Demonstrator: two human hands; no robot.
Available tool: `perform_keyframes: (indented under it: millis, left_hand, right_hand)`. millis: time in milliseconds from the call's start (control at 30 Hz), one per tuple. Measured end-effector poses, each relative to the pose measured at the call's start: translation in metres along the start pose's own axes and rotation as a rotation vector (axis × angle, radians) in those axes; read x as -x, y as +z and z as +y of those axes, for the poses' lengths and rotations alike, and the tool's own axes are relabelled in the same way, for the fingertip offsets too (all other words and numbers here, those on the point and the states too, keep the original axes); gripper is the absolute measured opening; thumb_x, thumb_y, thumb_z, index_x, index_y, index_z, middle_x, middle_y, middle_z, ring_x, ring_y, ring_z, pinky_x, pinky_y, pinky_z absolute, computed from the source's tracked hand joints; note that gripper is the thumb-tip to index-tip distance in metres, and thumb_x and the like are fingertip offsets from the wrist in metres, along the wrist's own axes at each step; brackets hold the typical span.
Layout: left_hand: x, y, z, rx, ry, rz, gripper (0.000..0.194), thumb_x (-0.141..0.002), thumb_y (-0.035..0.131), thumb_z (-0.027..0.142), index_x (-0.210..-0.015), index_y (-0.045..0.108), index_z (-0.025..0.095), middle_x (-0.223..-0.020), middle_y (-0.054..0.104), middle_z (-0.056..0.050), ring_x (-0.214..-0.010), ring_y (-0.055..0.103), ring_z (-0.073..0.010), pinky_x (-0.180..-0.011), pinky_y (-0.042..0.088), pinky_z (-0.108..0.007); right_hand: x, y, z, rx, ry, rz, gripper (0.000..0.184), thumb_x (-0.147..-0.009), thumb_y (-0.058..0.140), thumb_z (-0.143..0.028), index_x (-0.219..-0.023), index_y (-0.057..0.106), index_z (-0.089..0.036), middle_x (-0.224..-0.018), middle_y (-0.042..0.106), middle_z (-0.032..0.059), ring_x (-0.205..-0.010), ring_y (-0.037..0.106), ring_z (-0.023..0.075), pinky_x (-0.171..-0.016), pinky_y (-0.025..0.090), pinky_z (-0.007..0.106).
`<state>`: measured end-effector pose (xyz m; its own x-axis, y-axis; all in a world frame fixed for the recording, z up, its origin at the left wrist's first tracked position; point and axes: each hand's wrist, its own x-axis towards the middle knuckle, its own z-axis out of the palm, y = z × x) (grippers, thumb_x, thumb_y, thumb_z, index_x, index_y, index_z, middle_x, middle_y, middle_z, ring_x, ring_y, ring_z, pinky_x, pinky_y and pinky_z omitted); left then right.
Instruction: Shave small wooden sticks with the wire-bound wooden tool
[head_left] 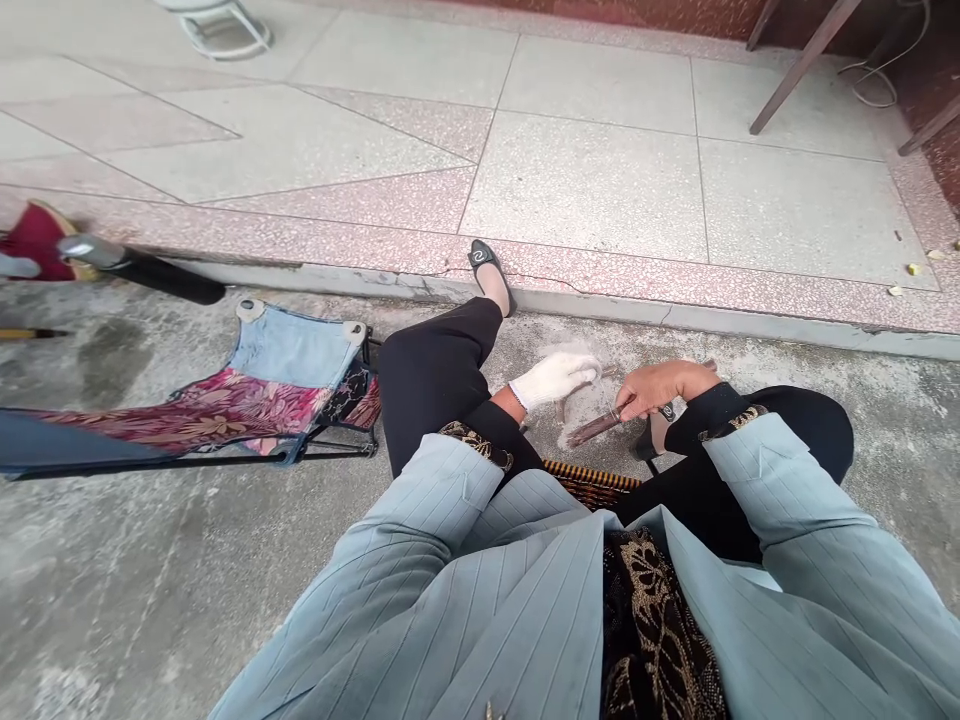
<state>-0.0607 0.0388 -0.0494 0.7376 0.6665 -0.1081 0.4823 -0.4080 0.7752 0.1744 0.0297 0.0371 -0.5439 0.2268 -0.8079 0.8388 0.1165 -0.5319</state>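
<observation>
Down between the knees, the left hand [553, 378] wears a white knitted glove, its fingers stretched together and resting on a thin brown stick [581, 385] that lies on the rough grey concrete ground [150, 600], where a pale dusty patch [574, 415] spreads. Close beside it, the bare right hand [660, 388] is curled into a grip around a dark brown, rod-shaped tool [596, 428], which slants down to the left; its exact kind I cannot tell. Both sleeves are of light blue striped cloth with black and gold patterned cuffs. Under the person a woven orange-and-black seat edge [592, 480] shows. To the left stands a low folding chair [225, 400] with denim and red floral fabric on a black frame. Beyond a low step lies a smooth speckled terrazzo floor [600, 170] in grey and pink panels.
</observation>
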Motion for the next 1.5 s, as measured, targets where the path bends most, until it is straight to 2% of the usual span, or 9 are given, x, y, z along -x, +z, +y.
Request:
perform_keyframes:
  millis: [167, 267, 467, 667, 833, 933, 1067, 1233, 1500]
  left_hand:
    - [-0.002, 0.003, 0.002, 0.070, -0.091, 0.019, 0.037, -0.104, 0.045, 0.038, -0.105, 0.074, 0.016, -0.098, 0.076, -0.006, -0.092, 0.067, -0.0210, -0.090, 0.053, -0.031]
    - [-0.002, 0.005, 0.005, 0.116, -0.072, -0.018, 0.042, -0.106, 0.043, 0.043, -0.109, 0.074, 0.016, -0.092, 0.074, -0.004, -0.088, 0.066, -0.0192, -0.087, 0.052, -0.029]
    - [0.000, 0.003, 0.007, 0.107, -0.048, -0.182, 0.045, -0.105, 0.045, 0.047, -0.117, 0.075, 0.015, -0.085, 0.072, -0.003, -0.081, 0.064, -0.0178, -0.082, 0.050, -0.026]
    - [0.001, 0.005, 0.005, -0.031, 0.017, -0.130, 0.041, -0.102, 0.046, 0.043, -0.112, 0.076, 0.017, -0.106, 0.079, -0.007, -0.098, 0.070, -0.0224, -0.093, 0.051, -0.030]
    - [0.002, 0.006, 0.001, -0.071, -0.028, -0.094, 0.036, -0.099, 0.048, 0.037, -0.112, 0.077, 0.019, -0.115, 0.080, -0.008, -0.107, 0.072, -0.0242, -0.098, 0.052, -0.031]
    - [0.003, -0.001, 0.003, 0.004, -0.029, -0.029, 0.035, -0.099, 0.048, 0.037, -0.107, 0.076, 0.017, -0.109, 0.080, -0.008, -0.103, 0.071, -0.0232, -0.098, 0.052, -0.031]
    - [0.002, -0.007, 0.009, 0.184, -0.058, 0.068, 0.045, -0.103, 0.046, 0.049, -0.105, 0.075, 0.015, -0.090, 0.073, -0.007, -0.083, 0.066, -0.0195, -0.083, 0.054, -0.030]
    - [0.000, 0.004, 0.013, 0.273, -0.070, -0.102, 0.047, -0.102, 0.047, 0.053, -0.105, 0.073, 0.014, -0.075, 0.061, -0.001, -0.068, 0.054, -0.0144, -0.067, 0.045, -0.026]
    - [0.015, -0.016, 0.022, 0.706, -0.066, -0.341, 0.058, -0.088, 0.070, 0.072, -0.095, 0.071, 0.014, -0.057, 0.044, 0.005, -0.053, 0.038, -0.0100, -0.053, 0.035, -0.025]
  right_hand:
    - [0.030, -0.016, 0.009, -0.339, -0.278, 0.429, 0.034, -0.093, 0.066, -0.051, -0.091, 0.070, -0.018, -0.071, 0.061, -0.0011, -0.059, 0.050, 0.0119, -0.059, 0.039, 0.026]
    - [0.038, -0.025, 0.018, -0.339, -0.114, 0.723, 0.032, -0.101, 0.054, -0.045, -0.083, 0.060, -0.019, -0.070, 0.058, 0.0005, -0.057, 0.045, 0.0122, -0.058, 0.039, 0.027]
    - [0.021, -0.027, 0.025, -0.017, 0.211, 0.840, 0.026, -0.106, 0.055, -0.036, -0.095, 0.069, -0.016, -0.099, 0.073, 0.0134, -0.086, 0.062, 0.0217, -0.076, 0.043, 0.032]
    - [-0.015, -0.009, 0.010, 0.221, 0.337, 0.513, 0.021, -0.101, 0.066, -0.027, -0.092, 0.076, -0.011, -0.101, 0.073, 0.0208, -0.098, 0.067, 0.0312, -0.082, 0.046, 0.039]
    - [-0.022, 0.009, -0.015, 0.136, 0.127, 0.041, 0.018, -0.094, 0.079, -0.029, -0.082, 0.078, -0.016, -0.071, 0.068, 0.0032, -0.065, 0.059, 0.0161, -0.067, 0.045, 0.031]
    - [0.001, -0.001, -0.011, 0.002, -0.050, -0.012, 0.019, -0.101, 0.070, -0.034, -0.100, 0.080, -0.019, -0.077, 0.069, -0.0015, -0.065, 0.057, 0.0108, -0.066, 0.044, 0.025]
    - [0.039, -0.020, 0.011, -0.394, -0.281, 0.487, 0.024, -0.094, 0.073, -0.040, -0.097, 0.076, -0.017, -0.072, 0.062, -0.0025, -0.058, 0.048, 0.0096, -0.059, 0.038, 0.024]
    - [0.047, -0.026, 0.016, -0.712, -0.236, 1.058, 0.023, -0.108, 0.048, -0.037, -0.093, 0.053, -0.020, -0.085, 0.057, 0.0017, -0.063, 0.045, 0.0098, -0.059, 0.039, 0.025]
    - [0.018, -0.038, 0.035, -0.280, 0.214, 1.060, 0.015, -0.105, 0.058, -0.027, -0.095, 0.063, -0.017, -0.090, 0.064, 0.0076, -0.077, 0.048, 0.0159, -0.068, 0.036, 0.029]
